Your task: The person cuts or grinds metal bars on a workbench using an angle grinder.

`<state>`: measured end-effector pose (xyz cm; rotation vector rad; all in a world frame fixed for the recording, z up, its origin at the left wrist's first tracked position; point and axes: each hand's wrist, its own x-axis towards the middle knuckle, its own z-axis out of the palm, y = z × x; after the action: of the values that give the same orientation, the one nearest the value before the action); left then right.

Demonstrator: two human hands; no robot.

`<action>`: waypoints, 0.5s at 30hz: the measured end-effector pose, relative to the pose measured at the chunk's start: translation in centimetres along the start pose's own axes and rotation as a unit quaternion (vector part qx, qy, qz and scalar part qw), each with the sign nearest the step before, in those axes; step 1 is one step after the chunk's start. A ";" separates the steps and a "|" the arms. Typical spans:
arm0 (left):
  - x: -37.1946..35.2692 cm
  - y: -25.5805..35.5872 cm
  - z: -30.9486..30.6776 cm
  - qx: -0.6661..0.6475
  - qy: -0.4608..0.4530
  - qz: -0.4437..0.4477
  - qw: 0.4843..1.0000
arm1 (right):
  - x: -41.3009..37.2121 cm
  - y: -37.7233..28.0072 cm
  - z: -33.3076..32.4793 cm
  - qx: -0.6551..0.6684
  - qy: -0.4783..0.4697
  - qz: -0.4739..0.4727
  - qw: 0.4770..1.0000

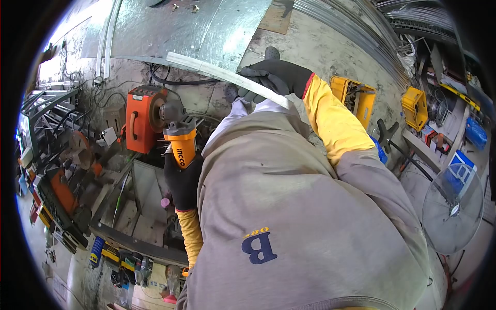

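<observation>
My left hand [183, 181], in a black glove, is closed around the body of an orange and grey angle grinder [182, 143], whose head points up near a red machine. My right hand [276, 77], also gloved in black, has its fingers wrapped over a long pale metal bar [227, 77]. The bar slants from upper left down to the right, above my lap. Its upper end lies over the edge of a shiny metal sheet [217, 31]. Part of the right fingers is hidden by the bar.
A red machine [140, 120] stands on the floor at the left, near cables and a metal frame [139, 243]. Yellow crates [367, 103] are at the right, with a round fan guard [453, 209] lower down. Long metal profiles [356, 39] lie at the upper right.
</observation>
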<state>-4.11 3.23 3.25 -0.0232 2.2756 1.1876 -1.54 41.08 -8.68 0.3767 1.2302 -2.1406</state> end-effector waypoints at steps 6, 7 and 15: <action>0.1 -0.3 -0.2 -0.004 0.006 -0.004 1.000 | 0.6 0.8 -0.6 -0.022 -0.006 0.002 1.000; 0.1 -0.4 -0.2 -0.019 0.007 -0.012 1.000 | 0.8 1.1 -0.9 -0.050 -0.011 -0.005 0.999; 0.1 -0.8 -0.2 -0.001 0.015 0.004 1.000 | 2.5 4.5 -3.4 -0.047 -0.020 -0.008 0.999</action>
<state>-4.05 2.64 2.70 -0.0339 2.3029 1.2024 -0.79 41.43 -14.81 0.2832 1.3106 -2.0854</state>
